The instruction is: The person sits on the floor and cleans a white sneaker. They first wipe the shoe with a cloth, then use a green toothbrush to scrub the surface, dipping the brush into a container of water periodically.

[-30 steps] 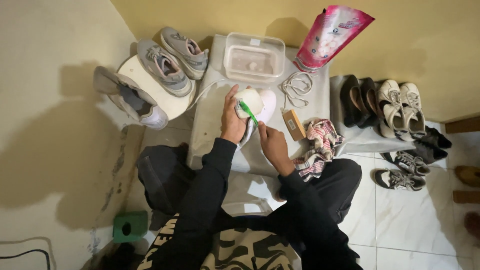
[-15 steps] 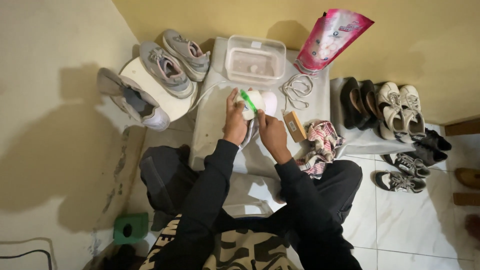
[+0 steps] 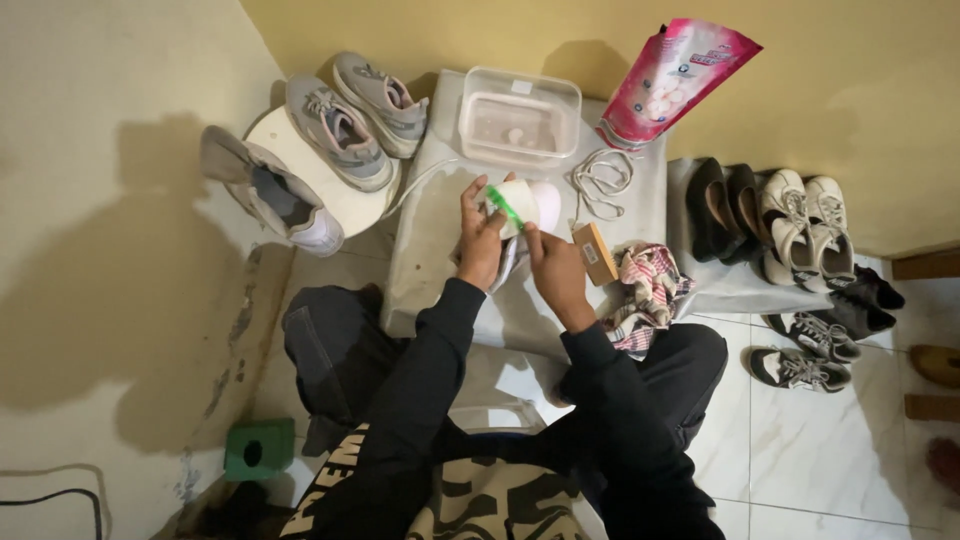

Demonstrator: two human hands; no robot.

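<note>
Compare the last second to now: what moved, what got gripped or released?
The green brush in the right hand slid from the white shoe's middle toward its left edge. The left hand still holds the shoe; nothing was let go or newly taken. The clear plastic tub, pink pouch, laces, grey sneakers and checked cloth did not move.

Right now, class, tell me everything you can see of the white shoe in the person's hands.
The white shoe looks pale and smooth, with a pinkish tint on its right side. It is held above the cloth-covered table, in front of the clear plastic tub. The left hand grips it from the left; the right hand works a green brush across it. Its laces cannot be seen.
</note>
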